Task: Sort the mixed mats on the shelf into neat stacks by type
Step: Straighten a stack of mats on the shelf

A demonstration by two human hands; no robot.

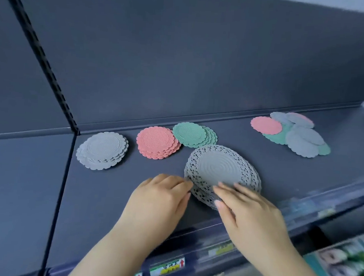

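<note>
Dark shelf, price labels on its front lip. Lace grey stack lies flat, round, fanned toward 5 o'clock.
- From it: pale grey stack at 9, pink stack at 10, green stack at 11, mixed heap at 2.
- Left hand: bent fingertips at the lace rim; grip unclear.
- Right hand: straight fingers resting on top.

The dark grey shelf board has a wide bare patch between the stack of lacy grey round mats and the messy pile of pink, green and grey round mats — a hand fits there easily. The front left part is bare too.

The stack of pink scalloped mats and the stack of green scalloped mats touch, so no way through. Only a thin gap parts the pink ones from the stack of light grey scalloped mats. Behind them the dark grey back wall shuts the way — and a black slotted post stands at the left.
</note>
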